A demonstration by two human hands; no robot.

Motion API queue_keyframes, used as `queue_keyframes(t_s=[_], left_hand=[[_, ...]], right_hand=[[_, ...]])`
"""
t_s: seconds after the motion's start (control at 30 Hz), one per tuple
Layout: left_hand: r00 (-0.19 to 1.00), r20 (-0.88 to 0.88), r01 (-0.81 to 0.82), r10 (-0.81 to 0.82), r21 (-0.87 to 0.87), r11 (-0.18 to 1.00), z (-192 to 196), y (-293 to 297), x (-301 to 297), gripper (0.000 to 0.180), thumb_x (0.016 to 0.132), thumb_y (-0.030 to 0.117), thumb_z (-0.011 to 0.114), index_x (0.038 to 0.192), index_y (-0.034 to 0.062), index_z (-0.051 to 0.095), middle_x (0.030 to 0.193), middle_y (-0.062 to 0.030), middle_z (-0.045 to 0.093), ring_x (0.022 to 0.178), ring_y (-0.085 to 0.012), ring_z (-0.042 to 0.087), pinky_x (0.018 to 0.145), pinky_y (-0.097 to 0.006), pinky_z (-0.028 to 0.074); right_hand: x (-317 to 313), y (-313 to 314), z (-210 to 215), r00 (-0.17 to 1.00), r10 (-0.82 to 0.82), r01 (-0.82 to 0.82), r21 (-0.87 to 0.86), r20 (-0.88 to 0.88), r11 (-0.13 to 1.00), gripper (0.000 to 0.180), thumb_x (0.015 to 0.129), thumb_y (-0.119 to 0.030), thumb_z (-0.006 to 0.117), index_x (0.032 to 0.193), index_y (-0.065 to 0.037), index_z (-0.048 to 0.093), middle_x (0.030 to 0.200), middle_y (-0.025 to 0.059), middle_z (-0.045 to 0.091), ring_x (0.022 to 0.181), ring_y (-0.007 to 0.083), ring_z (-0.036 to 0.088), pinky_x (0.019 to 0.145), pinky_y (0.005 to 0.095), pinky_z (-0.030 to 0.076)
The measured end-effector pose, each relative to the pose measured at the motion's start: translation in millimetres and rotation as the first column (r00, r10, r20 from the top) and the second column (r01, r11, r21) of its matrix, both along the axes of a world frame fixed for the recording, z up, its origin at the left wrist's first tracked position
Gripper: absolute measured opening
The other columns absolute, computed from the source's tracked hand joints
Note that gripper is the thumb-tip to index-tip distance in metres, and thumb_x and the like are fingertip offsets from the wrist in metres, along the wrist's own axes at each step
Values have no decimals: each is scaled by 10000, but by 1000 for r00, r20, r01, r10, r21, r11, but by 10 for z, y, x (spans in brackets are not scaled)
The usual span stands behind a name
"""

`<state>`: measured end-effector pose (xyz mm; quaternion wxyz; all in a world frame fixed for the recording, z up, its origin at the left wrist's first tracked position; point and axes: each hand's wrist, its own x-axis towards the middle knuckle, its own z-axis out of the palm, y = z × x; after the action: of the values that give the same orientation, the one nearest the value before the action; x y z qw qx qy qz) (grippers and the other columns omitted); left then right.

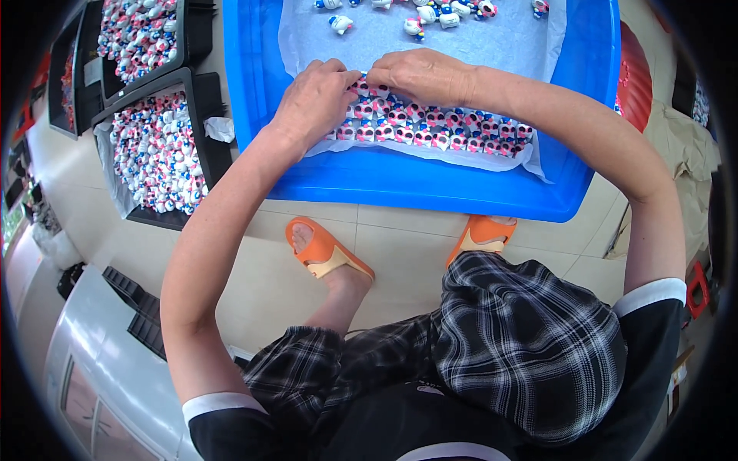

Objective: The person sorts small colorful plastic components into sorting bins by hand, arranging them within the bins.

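Blue tub: open in front of you, its near rim [430, 192] running left to right between you and the work.
Black crates: two at your left, outside the tub, upper [199, 34] and lower [214, 146], both heaped with like figurines.
Paper liner: white sheet [484, 58] under everything in the tub.
Figurine rows: packed block [438, 131] on the near side of the liner, long axis left to right; your hands sit at its far edge, toward its left end.
Right arm: your forearm [553, 107] spans the block's right part, partly covering it.
Hands: left [315, 96] and right [419, 75], fingers bent, fingertips nearly meeting over the far row; cannot tell whether either grips a figurine.
Loose figurines: scattered beyond your hands, main cluster [450, 17] nearer your right; single one [340, 24] ahead of your left.
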<state>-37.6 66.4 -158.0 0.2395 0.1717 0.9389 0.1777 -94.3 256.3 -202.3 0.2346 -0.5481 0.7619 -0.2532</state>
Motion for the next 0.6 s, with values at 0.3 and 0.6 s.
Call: queue_keyframes(t_s=[0.3,0.6], left_hand=[[990,-102,91,-93,-19,996,46,148,7,258,757,74,624,1012,39,638,946,-113,595,913,-275,541,836,-367,448],[994,-106,20,-16,34,999,-84,206,-13,268,755,130,649,1011,50,645,939,-119,594,918,-280,542,815,-377,456]], right_hand=[[-378,252,64,803,-349,333,-122,-483,935,192,747,-19,527,932,-58,563,930,68,565,918,240,589,724,345,511],[-187,232,52,965,-131,151,72,-229,986,126,734,-55,567,860,-58,570,884,86,567,874,265,596,713,384,497]])
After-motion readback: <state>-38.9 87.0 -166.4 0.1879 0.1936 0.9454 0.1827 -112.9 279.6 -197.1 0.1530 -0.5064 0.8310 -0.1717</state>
